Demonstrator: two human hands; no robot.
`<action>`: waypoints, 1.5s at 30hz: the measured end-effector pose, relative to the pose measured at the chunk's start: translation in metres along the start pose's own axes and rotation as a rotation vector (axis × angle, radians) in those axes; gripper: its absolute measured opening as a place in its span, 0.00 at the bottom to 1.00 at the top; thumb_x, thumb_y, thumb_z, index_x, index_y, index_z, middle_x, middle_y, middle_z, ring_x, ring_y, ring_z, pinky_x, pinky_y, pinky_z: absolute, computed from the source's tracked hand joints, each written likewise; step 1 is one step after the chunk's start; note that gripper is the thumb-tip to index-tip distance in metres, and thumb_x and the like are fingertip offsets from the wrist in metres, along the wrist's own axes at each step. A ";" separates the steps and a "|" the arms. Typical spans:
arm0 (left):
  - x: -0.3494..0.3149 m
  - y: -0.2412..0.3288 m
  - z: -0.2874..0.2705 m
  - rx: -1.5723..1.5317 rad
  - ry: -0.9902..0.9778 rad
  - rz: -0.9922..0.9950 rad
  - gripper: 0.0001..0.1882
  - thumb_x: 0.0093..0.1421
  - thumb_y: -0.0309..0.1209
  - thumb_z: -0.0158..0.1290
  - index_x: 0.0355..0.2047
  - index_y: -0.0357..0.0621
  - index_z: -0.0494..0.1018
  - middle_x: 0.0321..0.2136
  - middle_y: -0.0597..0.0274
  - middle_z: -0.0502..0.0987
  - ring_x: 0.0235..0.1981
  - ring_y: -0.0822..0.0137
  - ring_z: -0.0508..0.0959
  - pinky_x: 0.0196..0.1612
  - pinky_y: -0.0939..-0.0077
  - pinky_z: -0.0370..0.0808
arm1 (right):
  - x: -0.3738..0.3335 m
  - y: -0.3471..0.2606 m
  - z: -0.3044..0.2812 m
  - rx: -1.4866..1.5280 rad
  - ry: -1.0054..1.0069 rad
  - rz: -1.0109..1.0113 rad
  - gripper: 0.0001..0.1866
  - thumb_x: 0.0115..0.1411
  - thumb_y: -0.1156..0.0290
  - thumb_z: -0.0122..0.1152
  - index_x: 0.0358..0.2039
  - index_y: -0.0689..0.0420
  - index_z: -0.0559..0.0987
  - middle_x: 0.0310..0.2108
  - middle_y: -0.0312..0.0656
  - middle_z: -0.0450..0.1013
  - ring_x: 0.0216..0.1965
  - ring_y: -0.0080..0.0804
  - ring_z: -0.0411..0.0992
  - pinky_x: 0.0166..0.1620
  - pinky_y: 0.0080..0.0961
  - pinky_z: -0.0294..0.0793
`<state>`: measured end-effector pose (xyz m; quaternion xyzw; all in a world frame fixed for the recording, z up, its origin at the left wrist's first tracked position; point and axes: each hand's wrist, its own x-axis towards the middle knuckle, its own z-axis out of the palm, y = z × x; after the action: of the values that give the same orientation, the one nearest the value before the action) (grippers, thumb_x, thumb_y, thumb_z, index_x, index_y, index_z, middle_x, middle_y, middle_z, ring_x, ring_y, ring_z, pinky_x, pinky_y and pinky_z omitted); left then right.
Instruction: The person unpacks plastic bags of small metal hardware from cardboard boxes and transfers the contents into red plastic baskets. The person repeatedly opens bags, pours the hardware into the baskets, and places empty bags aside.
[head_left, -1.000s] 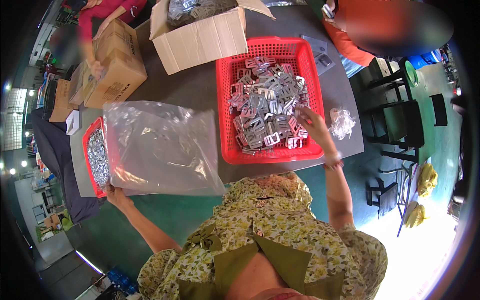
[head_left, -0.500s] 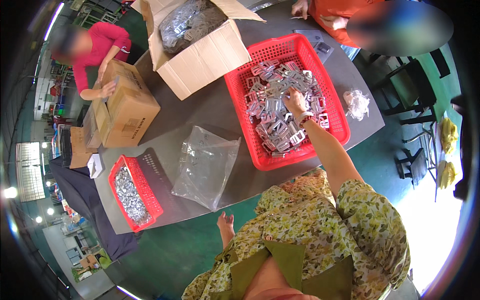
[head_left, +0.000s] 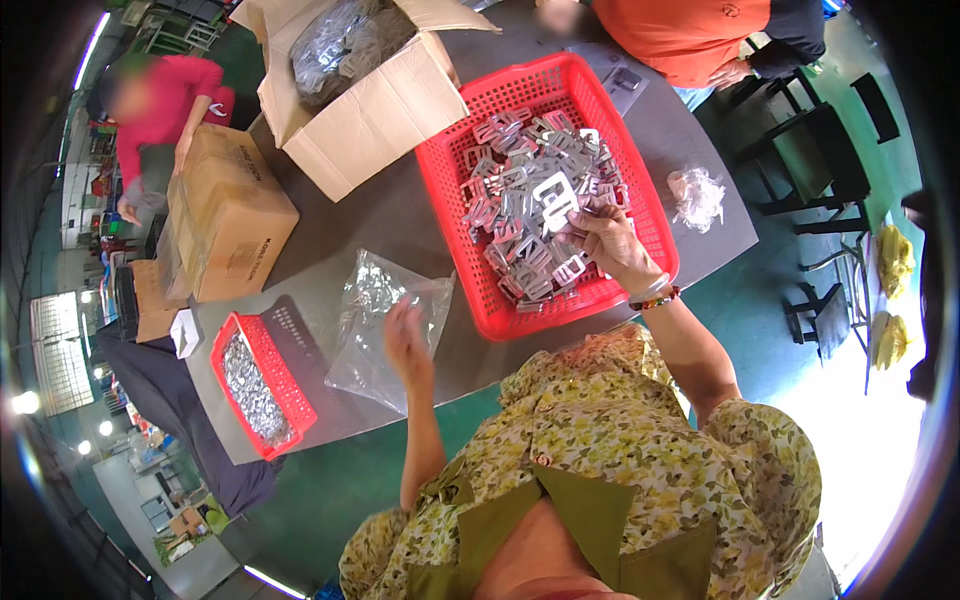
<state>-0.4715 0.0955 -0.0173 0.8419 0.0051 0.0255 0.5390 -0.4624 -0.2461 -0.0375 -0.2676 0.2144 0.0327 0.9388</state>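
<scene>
Far left of the big red basket (head_left: 640, 200) sits a small red basket (head_left: 262, 385), full of metal bits. Nearer the big basket lies a clear bag (head_left: 385, 325) on the table (head_left: 400, 215). The left hand (head_left: 405, 340) rests on the bag, fingers loose, not pinching it. The bag looks flat and empty, so filling it looks barely begun. The right hand (head_left: 610, 245) is inside the big basket, fingers closed on metal clips (head_left: 540, 215) (one big pile). The clips are well apart from the bag.
</scene>
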 end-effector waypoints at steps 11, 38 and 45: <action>0.086 0.096 0.129 -0.264 -0.851 -0.385 0.12 0.61 0.35 0.57 0.39 0.39 0.76 0.29 0.65 0.79 0.30 0.74 0.78 0.30 0.82 0.73 | -0.012 -0.026 0.001 -0.559 -0.166 -0.018 0.13 0.61 0.72 0.59 0.46 0.61 0.76 0.37 0.37 0.77 0.38 0.24 0.74 0.41 0.21 0.74; 0.060 0.110 0.139 -0.179 -0.565 0.020 0.35 0.50 0.28 0.67 0.57 0.41 0.62 0.45 0.58 0.72 0.44 0.69 0.74 0.44 0.75 0.75 | -0.026 0.011 0.013 -0.485 -0.045 -0.173 0.08 0.55 0.73 0.67 0.32 0.63 0.81 0.25 0.35 0.77 0.25 0.18 0.72 0.30 0.17 0.73; 0.067 0.110 0.134 -0.239 -0.420 0.007 0.13 0.57 0.27 0.61 0.41 0.37 0.75 0.32 0.65 0.77 0.33 0.77 0.76 0.39 0.81 0.73 | -0.043 0.012 0.024 -0.370 -0.100 0.020 0.07 0.56 0.72 0.66 0.33 0.62 0.81 0.25 0.35 0.77 0.26 0.18 0.73 0.31 0.16 0.73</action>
<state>-0.3998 -0.0692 0.0289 0.7589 -0.1131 -0.1477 0.6241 -0.4942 -0.2215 -0.0073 -0.4317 0.1602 0.0941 0.8827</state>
